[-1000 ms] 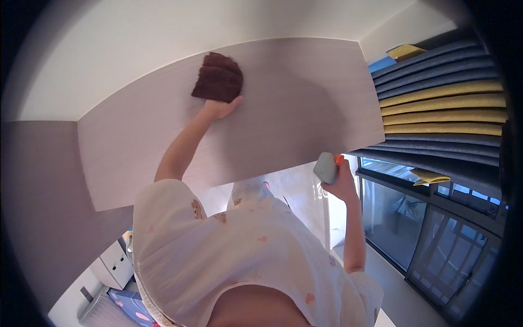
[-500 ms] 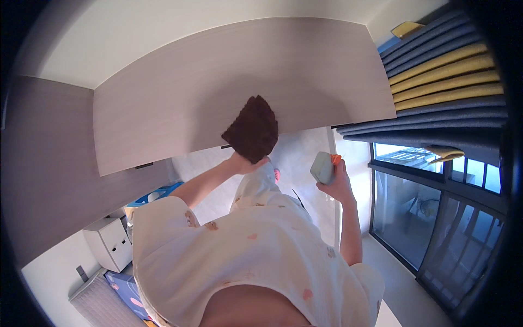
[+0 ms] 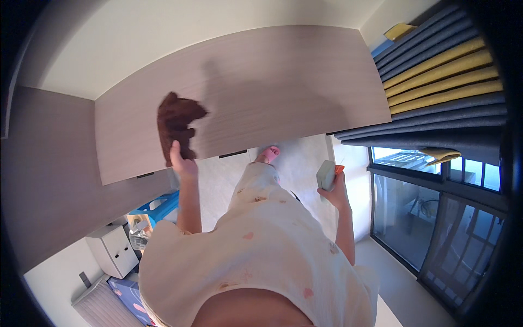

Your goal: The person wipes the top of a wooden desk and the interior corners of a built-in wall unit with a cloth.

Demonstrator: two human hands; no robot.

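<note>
A dark brown cloth (image 3: 177, 117) hangs bunched from my left hand (image 3: 182, 161), whose fingers are closed on its lower end. The cloth is at the left part of the wood-grain desk top (image 3: 305, 76); I cannot tell whether it touches the surface. My right hand (image 3: 339, 192) is out beyond the desk's near edge, over the floor. It grips a pale green, rounded container (image 3: 326, 174) with an orange part (image 3: 339, 169) beside the fingers. The container's exact kind does not show.
Dark grey and yellow curtains (image 3: 441, 84) hang at the right, above a glass sliding door (image 3: 406, 212). A taupe panel (image 3: 49, 163) stands at the left. Below it are a blue plastic basket (image 3: 155, 207) and a small white cabinet (image 3: 111, 250). My foot in a pink slipper (image 3: 271, 153) is by the desk.
My left hand has carried the brown cloth leftward along the desk, and the cloth has changed shape. A foot has come into fuller view. My right hand still holds the container, nearly unmoved.
</note>
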